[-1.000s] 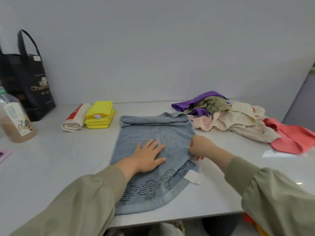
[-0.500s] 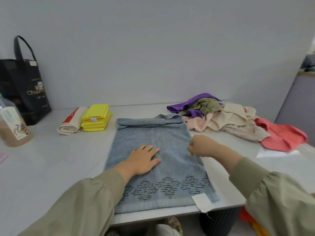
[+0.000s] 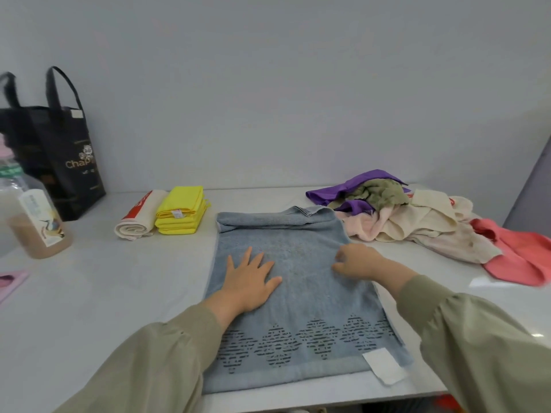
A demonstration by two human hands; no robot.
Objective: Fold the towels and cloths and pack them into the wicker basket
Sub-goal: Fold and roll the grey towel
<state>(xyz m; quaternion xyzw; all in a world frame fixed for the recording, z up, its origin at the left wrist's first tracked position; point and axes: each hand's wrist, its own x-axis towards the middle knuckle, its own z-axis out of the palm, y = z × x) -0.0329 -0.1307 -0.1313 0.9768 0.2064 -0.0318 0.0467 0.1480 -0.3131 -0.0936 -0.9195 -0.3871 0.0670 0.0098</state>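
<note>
Both forearms reach in from the bottom of the frame, each in a loose olive sleeve. The left sleeve [image 3: 155, 362] rises from the lower left, and the left hand [image 3: 250, 283] lies palm down just left of centre, fingers straight and spread. The right sleeve [image 3: 477, 338] enters from the lower right. The right hand [image 3: 357, 263] sits right of centre, knuckles up, fingers [image 3: 340, 259] curled downward. Whether they pinch anything cannot be told.
</note>
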